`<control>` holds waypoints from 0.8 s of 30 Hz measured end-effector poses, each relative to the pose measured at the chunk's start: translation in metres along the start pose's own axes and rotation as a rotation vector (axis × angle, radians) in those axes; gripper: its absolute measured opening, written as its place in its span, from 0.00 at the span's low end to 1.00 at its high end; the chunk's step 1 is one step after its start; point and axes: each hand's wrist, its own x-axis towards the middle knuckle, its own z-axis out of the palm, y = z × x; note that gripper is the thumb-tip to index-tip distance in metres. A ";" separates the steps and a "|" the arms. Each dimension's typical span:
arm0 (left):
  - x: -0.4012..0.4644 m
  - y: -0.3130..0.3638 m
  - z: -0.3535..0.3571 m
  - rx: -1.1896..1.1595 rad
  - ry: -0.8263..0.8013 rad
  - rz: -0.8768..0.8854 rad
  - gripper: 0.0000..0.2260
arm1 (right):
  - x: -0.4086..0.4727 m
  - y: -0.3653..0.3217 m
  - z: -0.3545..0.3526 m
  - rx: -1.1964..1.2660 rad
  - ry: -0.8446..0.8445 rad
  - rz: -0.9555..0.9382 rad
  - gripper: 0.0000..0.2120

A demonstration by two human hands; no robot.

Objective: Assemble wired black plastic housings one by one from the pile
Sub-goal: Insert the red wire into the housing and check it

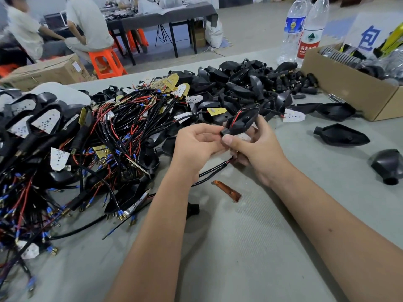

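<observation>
- Grey worktop [250, 247] fills the near field; its far edge runs from upper left toward the bottles at right, with a workshop floor, an orange stool [104, 62] and seated people beyond it.
- Left half of the surface: a dense pile [87, 149] of black and red wires, blue-tipped terminals, small circuit boards and wired housings, spilling to the left frame edge.
- Far centre: a heap of bare black housings [246, 81] reaching nearly to the worktop's back edge.
- Right edge: an open cardboard box [357, 92] of parts; two water bottles [305, 29] stand just behind its near-left corner.
- Three loose black shells [341, 135] lie apart from one another in front of the box, toward the right edge.
- Left hand [196, 144]: fingers curled inward, thumb and fingertips meeting the narrow neck end of the held housing [238, 123]; whether they pinch the neck or a wire, I cannot tell.
- Right hand [255, 147]: fingers wrapped behind the housing, thumb pressed at its neck; grasping it, lifted clear of the worktop, just right of the pile.
- Red wire shows inside the housing; a black cable [212, 173] trails down-left from under the hands onto the surface.
- Small copper-coloured strip [227, 189] lies between the forearms, apart from the cable.
- Open surface: the near stretch between and below the forearms, and a band at right between the right arm and the loose shells.
</observation>
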 end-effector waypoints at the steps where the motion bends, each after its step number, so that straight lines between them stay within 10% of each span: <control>1: -0.001 0.000 -0.002 0.017 -0.046 -0.015 0.09 | 0.000 -0.002 -0.001 0.047 -0.006 0.002 0.27; 13: -0.011 0.027 -0.046 0.366 -0.369 0.011 0.10 | 0.014 -0.004 -0.017 0.622 0.091 0.206 0.18; 24: -0.027 0.056 -0.132 0.500 -0.102 0.050 0.06 | 0.023 -0.004 -0.035 0.859 0.194 0.190 0.21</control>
